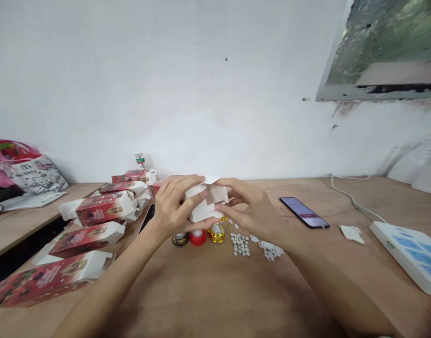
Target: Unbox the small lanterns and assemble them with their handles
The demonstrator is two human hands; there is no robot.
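A small cardboard box (218, 195) is held up over the table, its white inside and flaps facing me. My left hand (175, 204) grips its left side, fingers over the top and thumb beneath. On the other side, my right hand (249, 206) holds the right edge between fingers and thumb. Just under the box stand small round ornaments: a black one (180, 240), a red one (197, 238) and a shiny gold one (217, 233), tops partly hidden by my hands and the box. Several small silvery discs (240, 244) and white plastic pieces (271, 250) lie to their right.
Several red printed boxes (103, 208) with open white flaps lie along the left. A lit phone (303, 212), a crumpled white scrap (351, 234) and a white device (412, 251) with a cable (352, 202) are on the right. A patterned bag (35, 173) sits far left.
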